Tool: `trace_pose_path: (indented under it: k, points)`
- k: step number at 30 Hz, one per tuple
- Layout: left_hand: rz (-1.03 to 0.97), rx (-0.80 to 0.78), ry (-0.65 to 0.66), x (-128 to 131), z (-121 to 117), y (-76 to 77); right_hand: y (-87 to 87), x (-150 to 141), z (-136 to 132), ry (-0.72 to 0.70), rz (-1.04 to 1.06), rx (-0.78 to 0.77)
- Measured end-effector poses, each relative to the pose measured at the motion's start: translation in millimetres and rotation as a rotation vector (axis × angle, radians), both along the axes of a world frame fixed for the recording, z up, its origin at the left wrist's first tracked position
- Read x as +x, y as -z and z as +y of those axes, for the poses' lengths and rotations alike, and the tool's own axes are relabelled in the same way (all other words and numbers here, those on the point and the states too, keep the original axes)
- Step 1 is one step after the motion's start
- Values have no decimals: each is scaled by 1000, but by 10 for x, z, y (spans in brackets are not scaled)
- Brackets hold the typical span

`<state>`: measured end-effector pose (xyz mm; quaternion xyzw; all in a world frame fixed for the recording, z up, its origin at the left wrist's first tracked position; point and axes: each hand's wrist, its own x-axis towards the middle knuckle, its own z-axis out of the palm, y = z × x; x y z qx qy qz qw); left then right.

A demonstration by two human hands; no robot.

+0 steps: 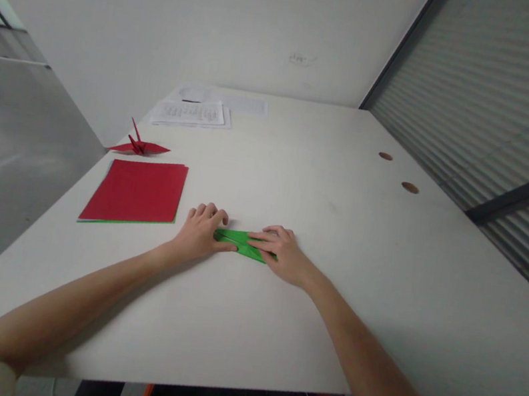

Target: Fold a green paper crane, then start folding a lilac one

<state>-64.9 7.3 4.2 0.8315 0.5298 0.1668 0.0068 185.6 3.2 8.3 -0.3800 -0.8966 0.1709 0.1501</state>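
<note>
On one table (272, 334), left fingers (212, 211) grasp one green paper (239, 238); right fingers (264, 245) clamp it down.

white wall (224, 15) beside slatted blinds (498, 75)

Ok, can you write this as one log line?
left hand: touching folded green paper strip | right hand: on strip | nearby: flat red paper sheet, red paper crane

Lighting: moderate, diffuse, greyish. A soft shadow lies along the left forearm (91, 291), toward seven o'clock. Pale glare marks the grey panel (7, 162) at nine o'clock. Wide-angle distortion stretches the blinds (492, 80) at two o'clock (visibly grainy); writing on the papers (192, 112) at eleven o'clock is blurred.
</note>
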Motion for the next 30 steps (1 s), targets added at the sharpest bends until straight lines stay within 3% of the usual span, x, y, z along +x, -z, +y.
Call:
trace_pose_path:
  k: [2, 6, 8, 10, 13, 18, 20, 24, 30]
  points:
    - [-45, 58, 49, 32, -39, -11, -14, 26, -4, 8, 21, -2]
    - [-85, 125, 364, 163, -148, -36, -79, 39, -17, 18, 67, -51]
    - [-95, 101, 430, 216, -188, -36, -99, 40, -19, -13, 112, -125]
    - [-91, 50, 455, 237, -209, -33, -94, 48, -14, -46, 136, -135]
    - [-64, -3, 470, 221, -219, -57, -54, 69, 2, -75, 104, -5]
    - [55, -10, 361, 185, -241, -187, -38, 70, -3, -90, 38, 49]
    - [104, -33, 381, 184, -242, -214, -47, 52, -13, -87, 11, 64]
    - [106, -28, 471, 193, -213, -164, -11, 14, -1, -89, -28, 124]
    - [50, 23, 498, 202, -193, -90, 56, -14, 18, -117, 12, 175]
